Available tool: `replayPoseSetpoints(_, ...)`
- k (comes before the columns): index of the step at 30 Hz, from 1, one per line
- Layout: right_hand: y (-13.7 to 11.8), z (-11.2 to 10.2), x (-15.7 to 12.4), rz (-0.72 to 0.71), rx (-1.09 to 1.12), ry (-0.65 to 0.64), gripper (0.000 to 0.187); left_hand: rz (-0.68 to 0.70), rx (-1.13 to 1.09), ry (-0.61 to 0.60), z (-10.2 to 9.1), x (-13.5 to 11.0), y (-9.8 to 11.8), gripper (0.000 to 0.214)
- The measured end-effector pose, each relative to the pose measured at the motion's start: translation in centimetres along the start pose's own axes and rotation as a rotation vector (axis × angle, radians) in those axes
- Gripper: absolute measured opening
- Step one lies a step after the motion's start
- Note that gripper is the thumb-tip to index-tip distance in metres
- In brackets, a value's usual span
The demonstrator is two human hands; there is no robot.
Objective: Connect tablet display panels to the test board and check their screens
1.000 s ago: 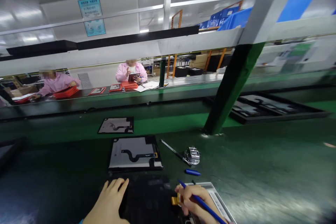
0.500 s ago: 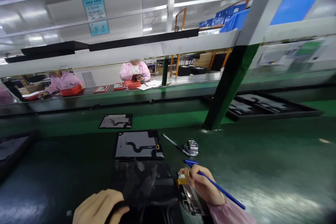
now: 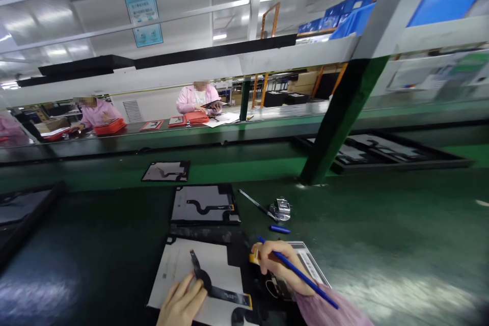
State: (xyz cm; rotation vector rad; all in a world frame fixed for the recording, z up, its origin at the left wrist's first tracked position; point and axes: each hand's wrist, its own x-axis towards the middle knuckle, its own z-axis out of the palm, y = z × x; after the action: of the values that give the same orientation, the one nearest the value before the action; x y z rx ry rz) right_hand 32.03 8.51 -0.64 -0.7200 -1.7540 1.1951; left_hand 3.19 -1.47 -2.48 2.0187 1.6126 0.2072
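A display panel (image 3: 179, 260) lies before me with its pale back up and a black ribbon cable (image 3: 225, 295) across it. My left hand (image 3: 181, 300) rests on this panel, fingers stretched out and touching the cable. To the right, my right hand (image 3: 280, 265) holds a slim blue pen (image 3: 301, 275) slanting across it. Its fingertips are at a small yellow-orange flex connector (image 3: 253, 255); whether they pinch it, I cannot tell. Partly hidden beneath that hand is a white-edged board with a label strip (image 3: 311, 265) and a thin wire loop.
Beyond lie a second panel (image 3: 206, 204) and a third (image 3: 166, 171). A blue cap (image 3: 280, 229), a thin rod (image 3: 254, 202) and a metal clamp-like piece (image 3: 281, 209) sit nearby. Trays of panels (image 3: 405, 160) stand right, behind a green post (image 3: 340, 112). Co-workers in pink sit opposite.
My left hand held the edge of a dark panel; now a pale-backed panel lies there under its fingers. The right hand has shifted slightly, and the labelled board shows more.
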Motion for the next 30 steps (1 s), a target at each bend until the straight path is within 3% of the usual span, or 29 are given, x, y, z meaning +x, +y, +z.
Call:
replayPoseSetpoints(3,0.2,1.2,1.6,0.005,-0.048,-0.038,0.026,-0.079,-0.253,-0.001,-1.0,0.1,0.3,0.075)
replayPoseSetpoints(6,0.9,2.5,3.0,0.009,-0.063,-0.072,0.024,-0.216,-0.701,0.174,-1.0,1.1,1.6,0.052)
replayPoseSetpoints(9,1.5,3.3,3.5,0.014,-0.044,-0.101,0.023,-0.29,-1.158,0.338,-0.2,3.2,3.3,0.053)
replayPoseSetpoints(12,2.0,3.5,3.4,0.027,0.007,-0.098,0.022,-0.333,-1.355,0.414,0.5,5.3,4.9,0.05)
replayPoseSetpoints(19,2.8,3.2,2.7,0.042,0.089,-0.036,0.036,-0.268,-1.451,0.51,1.3,6.5,7.0,0.038)
replayPoseSetpoints(23,3.0,3.0,2.3,0.049,0.087,-0.002,0.033,-0.25,-1.396,0.569,1.6,6.2,7.5,0.043)
replayPoseSetpoints(30,2.4,3.0,2.4,-0.031,0.069,-0.02,0.031,-0.154,-1.267,0.595,1.7,6.0,8.3,0.033)
